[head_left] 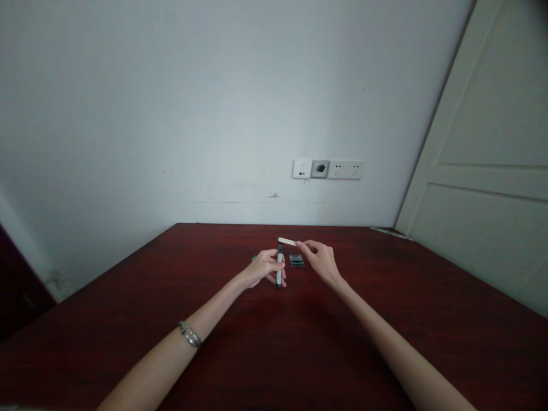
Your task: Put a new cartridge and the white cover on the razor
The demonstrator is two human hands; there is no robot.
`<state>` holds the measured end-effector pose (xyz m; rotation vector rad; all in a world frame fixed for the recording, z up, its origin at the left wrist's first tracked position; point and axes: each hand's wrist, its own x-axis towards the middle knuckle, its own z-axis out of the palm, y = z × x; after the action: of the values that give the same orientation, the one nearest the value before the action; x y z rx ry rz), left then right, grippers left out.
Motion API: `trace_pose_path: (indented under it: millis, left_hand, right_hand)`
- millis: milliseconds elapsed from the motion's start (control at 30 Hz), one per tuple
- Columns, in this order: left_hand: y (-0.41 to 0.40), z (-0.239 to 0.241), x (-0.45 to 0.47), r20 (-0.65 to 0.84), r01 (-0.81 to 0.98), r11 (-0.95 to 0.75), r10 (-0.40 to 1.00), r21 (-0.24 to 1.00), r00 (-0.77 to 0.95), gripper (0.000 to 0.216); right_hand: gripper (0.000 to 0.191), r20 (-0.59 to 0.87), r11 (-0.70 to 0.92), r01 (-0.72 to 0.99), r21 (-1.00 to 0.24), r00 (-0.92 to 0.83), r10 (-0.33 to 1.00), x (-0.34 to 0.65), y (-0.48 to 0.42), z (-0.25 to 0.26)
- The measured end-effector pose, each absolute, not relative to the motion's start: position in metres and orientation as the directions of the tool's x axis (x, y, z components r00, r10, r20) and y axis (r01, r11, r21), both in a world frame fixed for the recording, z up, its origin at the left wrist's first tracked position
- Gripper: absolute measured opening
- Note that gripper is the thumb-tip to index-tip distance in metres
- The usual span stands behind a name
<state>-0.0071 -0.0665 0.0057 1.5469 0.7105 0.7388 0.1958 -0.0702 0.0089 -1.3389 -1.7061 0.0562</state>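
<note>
The left hand [264,268] is clamped round the white-and-black hinged device [279,276], body pointing to twelve o'clock over the dark red tabletop [240,377]! The right hand [320,260], apart at two o'clock, pinches its white flap [287,241], angled out towards three. A small clear case [297,261] lies at three o'clock from the body.

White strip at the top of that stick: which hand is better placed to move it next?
The right hand, most likely: it pinches the outer end of the white strip, while the left hand holds the stick below.
</note>
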Motion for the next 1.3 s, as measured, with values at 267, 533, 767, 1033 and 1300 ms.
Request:
trace_pose_path:
  millis: [267,533,767,1033,1300]
  left_hand:
    - [-0.067,0.007,-0.008,0.056,0.041,-0.099,0.803,0.994,0.594,0.027]
    - [-0.07,0.009,-0.008,0.061,0.037,-0.111,0.763,0.993,0.643,0.027]
    - [-0.068,0.007,-0.007,0.055,0.049,-0.11,0.776,0.993,0.628,0.029]
    - [-0.065,0.005,-0.009,0.086,0.024,-0.126,0.788,0.992,0.609,0.028]
    - [-0.061,-0.003,-0.01,0.08,0.019,-0.11,0.818,0.994,0.57,0.031]
  right_hand:
    - [0.049,0.64,0.396,0.741,-0.542,0.058,0.766,0.2,-0.071,0.01]
    - [0.051,0.633,0.377,0.739,-0.558,0.085,0.77,0.204,-0.07,0.009]
    - [0.05,0.65,0.44,0.701,-0.561,0.044,0.759,0.2,-0.074,0.01]
    - [0.051,0.543,0.336,0.692,-0.639,0.096,0.834,0.211,-0.066,0.002]
    - [0.052,0.529,0.522,0.434,-0.735,-0.115,0.841,0.192,-0.07,0.003]
